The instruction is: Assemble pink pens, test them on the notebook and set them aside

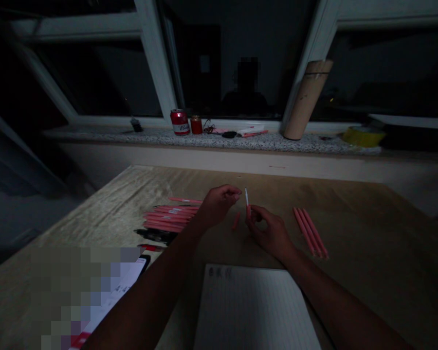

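Note:
My right hand (270,231) pinches a pink pen (247,201) upright, its pale, thin refill end sticking up out of the barrel. Just left of that tip, my left hand (221,200) has its thumb and fingers pressed together; whatever they hold, if anything, is too small to make out. Between the hands lies a short pink pen part (236,221), perhaps a cap. Several pink pens (170,218) are heaped beside my left wrist, partly behind the forearm. To the right of my right hand, a few pink pens (310,232) lie side by side.
A lined notebook (255,306) lies in front of me, a lit phone (113,296) under my left forearm. Black pens (155,236) and a red pen (149,248) are nearby. On the windowsill stand a red can (180,122), a small jar (196,125) and a tall cylinder (306,102).

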Demonstrator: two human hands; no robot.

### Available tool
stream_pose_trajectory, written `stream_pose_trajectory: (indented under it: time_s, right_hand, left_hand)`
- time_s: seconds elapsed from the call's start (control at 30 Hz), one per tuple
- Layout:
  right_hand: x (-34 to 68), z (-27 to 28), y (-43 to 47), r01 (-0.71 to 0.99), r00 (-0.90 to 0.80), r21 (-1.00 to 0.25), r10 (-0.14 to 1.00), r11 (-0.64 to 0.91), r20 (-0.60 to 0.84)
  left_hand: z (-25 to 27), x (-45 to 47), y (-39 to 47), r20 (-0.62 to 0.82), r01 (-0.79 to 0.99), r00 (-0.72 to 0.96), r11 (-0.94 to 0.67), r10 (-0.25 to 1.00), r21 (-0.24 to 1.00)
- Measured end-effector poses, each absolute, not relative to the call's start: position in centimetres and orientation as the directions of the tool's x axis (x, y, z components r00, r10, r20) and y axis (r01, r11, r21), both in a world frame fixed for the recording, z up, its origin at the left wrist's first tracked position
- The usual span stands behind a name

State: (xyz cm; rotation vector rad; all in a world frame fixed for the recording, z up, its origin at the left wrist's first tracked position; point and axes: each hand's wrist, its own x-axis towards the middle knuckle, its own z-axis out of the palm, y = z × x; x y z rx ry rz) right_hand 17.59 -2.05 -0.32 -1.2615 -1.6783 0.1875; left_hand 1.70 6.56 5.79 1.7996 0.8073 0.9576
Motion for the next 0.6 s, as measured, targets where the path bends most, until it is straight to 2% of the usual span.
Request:
stream_pose_trajectory:
  time_s: [0.13,0.23,0.37,0.6]
  right_hand:
    - [17.5,-0.2,-2.1,0.647,0.010,-0.623,0.812,0.439,0.583]
    - [17.4,-0.1,-2.1,0.657,0.002,-0.617,0.818,0.432,0.575]
    - [17.5,0.1,-2.2,0.652,-0.021,-0.620,0.827,0.437,0.562]
    - [17.5,0.1,-2.3,0.646,-0.038,-0.632,0.845,0.427,0.533]
  left_hand:
    - [6.6,2.0,6.3,0.205,-0.099,0.353,-0.182,0.913,0.978]
    - [7.2,2.0,6.0,0.202,-0.177,0.315,-0.152,0.927,0.972]
    - [7.4,1.9,5.9,0.206,-0.210,0.303,-0.146,0.930,0.967]
    - [7.1,2.1,5.9,0.203,-0.163,0.324,-0.157,0.924,0.974]
